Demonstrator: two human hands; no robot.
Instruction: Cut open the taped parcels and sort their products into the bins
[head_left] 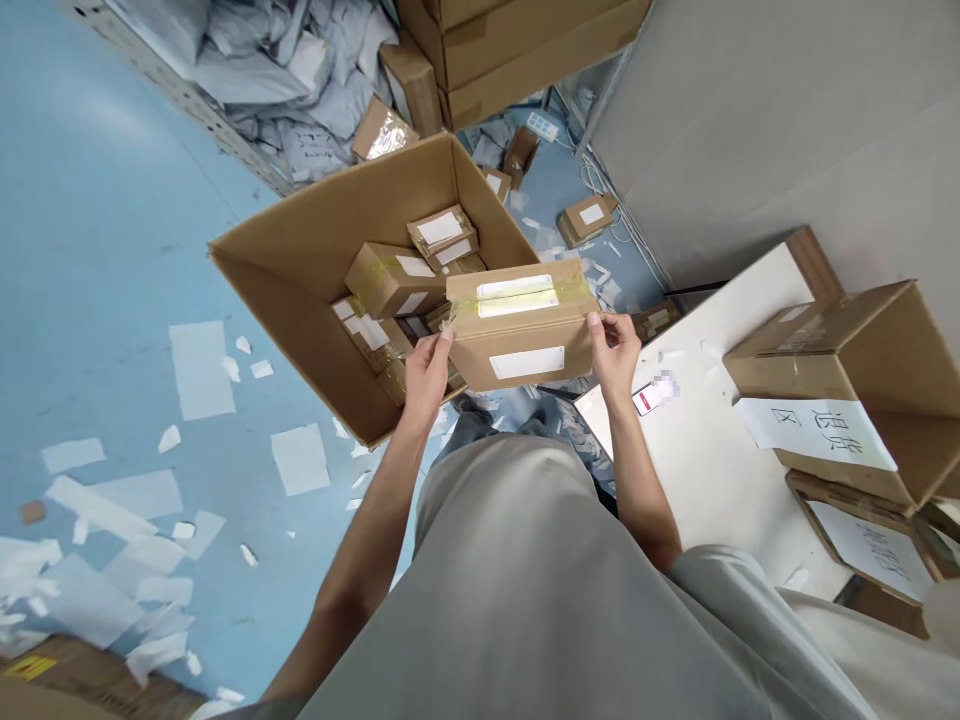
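Between my two hands I hold a brown cardboard box (469, 345), taped along its top seam, with white labels on its top and near side. My left hand (427, 378) pinches its left end, and my right hand (616, 352) grips the right end with the thumb on the near face. Just beyond and to the left stands a large open carton (292, 300) containing several smaller taped boxes, among them a labelled box (386, 280). The held box overlaps the carton's near right side in view; whether they touch, I cannot tell.
To the right is a white table (690, 420) with a phone (651, 396) and an open carton (795, 370) bearing a handwritten sheet. Paper scraps (150, 540) litter the blue floor. Grey mailing bags (300, 80) are heaped at the back, and a small box (587, 218) lies by the wall.
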